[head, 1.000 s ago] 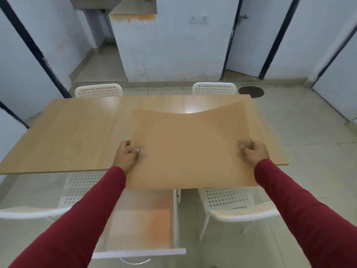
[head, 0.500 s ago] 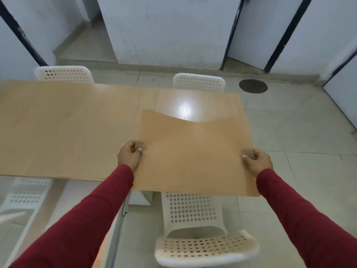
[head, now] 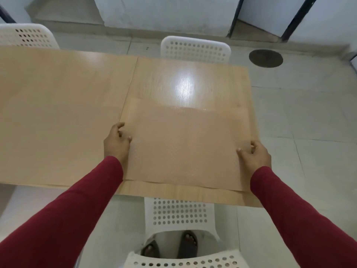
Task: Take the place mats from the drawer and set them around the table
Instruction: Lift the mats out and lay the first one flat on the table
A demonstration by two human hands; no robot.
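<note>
Pinched at both short edges: left hand (head: 116, 142) gripping the left edge of the place mat (head: 185, 147) with thumb on top and fingers curled under; right hand (head: 254, 154) gripping the right edge the same way. Mat held over the right-hand section of the table (head: 58, 117), just inside the near edge, far edge sagging in the middle; contact with the tabletop not confirmable from this view.

Procedure, judged from the current position:
- Lower the far edge first, then roll the near edge down, to prevent trapped air and curl.
- Keep the near edge parallel to the table edge, with an even margin.
- Centre on the near chair (head: 179, 211), tucked under the table directly below.
- Release both pinches together; smooth outward if the middle lifts.

Handling note: thin, flexible sheet, likely to slide on the glossy tabletop if pushed after release.

Surroundings, near to far:
- Feet in sandals (head: 172, 246) visible through the chair frame; stance close to the seat back, limiting forward lean.
- Seam in the tabletop just left of the mat; avoid straddling it.
- Far chair (head: 195, 49) opposite, second far chair (head: 25, 35) to the left: probable sites for further mats.
- Round floor cover (head: 265, 58) beyond, clear of the work.

No obstruction on the tabletop. Drawer not in view.
</note>
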